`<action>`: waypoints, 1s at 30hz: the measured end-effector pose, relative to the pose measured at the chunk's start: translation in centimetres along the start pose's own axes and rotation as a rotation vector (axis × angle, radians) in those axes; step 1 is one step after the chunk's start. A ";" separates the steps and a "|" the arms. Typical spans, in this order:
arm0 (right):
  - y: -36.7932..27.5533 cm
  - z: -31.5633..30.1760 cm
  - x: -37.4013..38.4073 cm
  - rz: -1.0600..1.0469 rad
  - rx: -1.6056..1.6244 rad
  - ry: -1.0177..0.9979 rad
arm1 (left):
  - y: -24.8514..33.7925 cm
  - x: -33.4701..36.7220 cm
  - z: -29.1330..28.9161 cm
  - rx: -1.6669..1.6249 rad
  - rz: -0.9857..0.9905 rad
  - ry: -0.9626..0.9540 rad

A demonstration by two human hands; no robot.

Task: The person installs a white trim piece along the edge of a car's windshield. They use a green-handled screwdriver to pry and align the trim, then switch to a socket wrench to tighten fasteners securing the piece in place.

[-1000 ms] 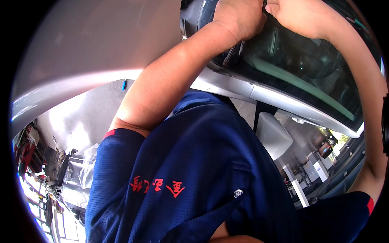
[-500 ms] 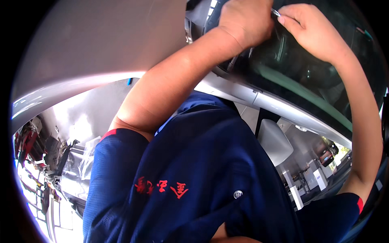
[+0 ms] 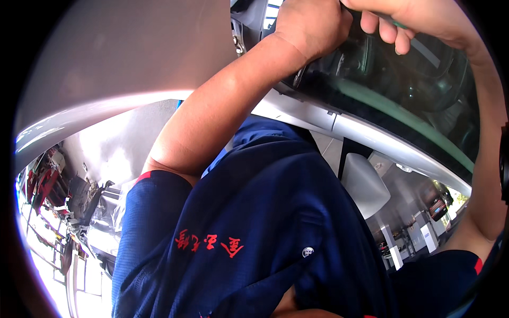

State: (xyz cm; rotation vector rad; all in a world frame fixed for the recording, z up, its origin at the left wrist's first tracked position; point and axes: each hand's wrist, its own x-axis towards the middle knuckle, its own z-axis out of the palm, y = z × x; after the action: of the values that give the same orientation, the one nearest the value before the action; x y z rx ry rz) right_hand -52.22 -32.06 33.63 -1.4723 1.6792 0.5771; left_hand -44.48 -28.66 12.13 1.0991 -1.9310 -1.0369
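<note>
At the top centre of the frame, both hands meet on the dark windshield (image 3: 403,90) of a silver car, close to its upper edge. The right hand (image 3: 408,18) curls around a thin green tool (image 3: 398,22), of which only a sliver shows under the fingers; the left hand (image 3: 310,26) is balled beside it, and whether it grips anything cannot be told, since its fingers run out of the frame.

The likely trouble: the tool could slip on the smooth glass and scratch it or jab the left hand, as the two hands sit nearly touching. Working overhead with raised arms could also tire the grip.

The left forearm rises steeply from lower centre to the top. The right arm arches along the right rim, elbow bent. Below the glass sits a silver pillar (image 3: 339,124), then a side mirror (image 3: 366,183).
</note>
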 end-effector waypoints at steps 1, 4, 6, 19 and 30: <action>0.4 -0.2 -0.1 -0.033 -0.102 -0.034 | 0.2 0.2 -0.1 -0.007 0.001 -0.004; 4.9 -0.9 1.5 -0.121 0.060 -0.146 | 0.0 0.7 0.2 0.039 -0.114 -0.076; 6.0 -0.3 1.6 -0.119 0.089 -0.184 | 0.0 0.5 0.2 0.007 -0.100 -0.079; 6.2 -0.3 2.9 0.039 0.359 -0.171 | -0.1 -0.4 0.8 0.111 -0.045 -0.011; 5.4 -3.0 5.0 0.052 0.659 -0.359 | -0.4 -0.6 1.1 0.132 0.019 0.035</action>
State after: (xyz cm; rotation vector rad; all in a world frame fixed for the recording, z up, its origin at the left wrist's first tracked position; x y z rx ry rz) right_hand -58.20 -36.21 30.36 -0.7989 1.4306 0.2492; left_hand -45.01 -27.87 11.21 1.1608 -2.0016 -0.8839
